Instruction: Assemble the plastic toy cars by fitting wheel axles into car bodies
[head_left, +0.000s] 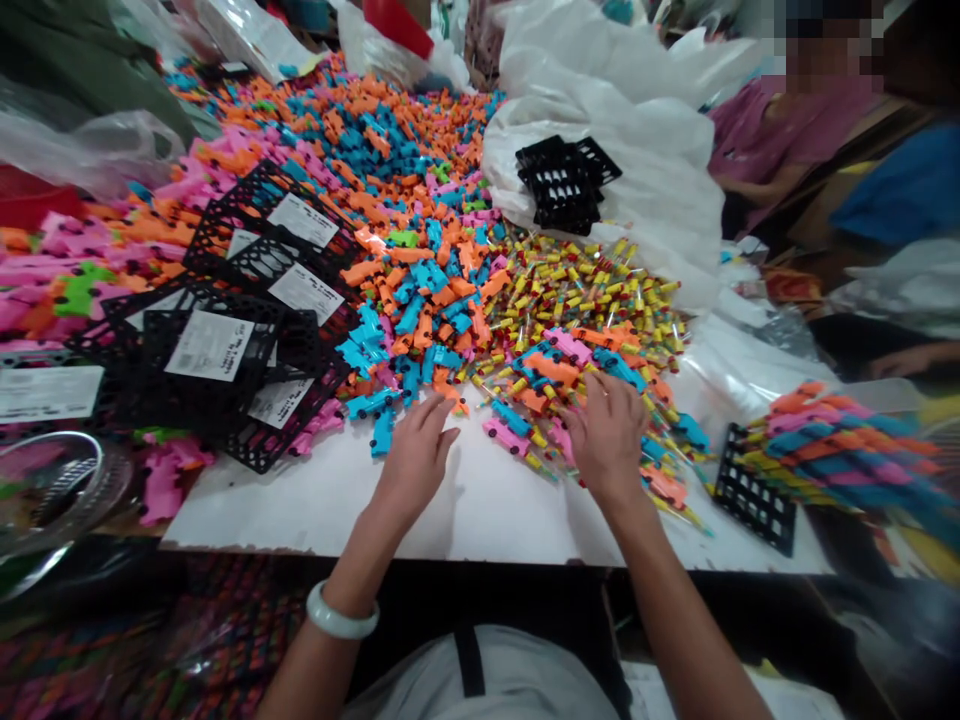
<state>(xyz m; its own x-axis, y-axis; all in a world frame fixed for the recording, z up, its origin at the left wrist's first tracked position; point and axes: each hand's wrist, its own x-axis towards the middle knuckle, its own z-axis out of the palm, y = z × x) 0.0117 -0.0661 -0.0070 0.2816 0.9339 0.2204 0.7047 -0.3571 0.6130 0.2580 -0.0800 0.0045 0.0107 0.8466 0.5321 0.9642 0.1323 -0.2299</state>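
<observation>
My left hand [416, 455] lies palm down on the white tabletop [480, 505], fingers stretched toward an orange toy car [452, 392] at the edge of the pile; it holds nothing. A pale bangle [341, 618] circles that wrist. My right hand [606, 430] rests on the heap of small plastic toy cars [420, 290] and yellow-capped tubes [592, 285], its fingers curled down among pink, orange and blue pieces; what they grip is hidden.
Black plastic grid trays with white labels [217, 345] are stacked at the left. A black tray [754, 495] loaded with cars [840, 445] sits at the right. More black trays [562, 180] lie on white bags. A person in purple [780, 130] sits at the far right.
</observation>
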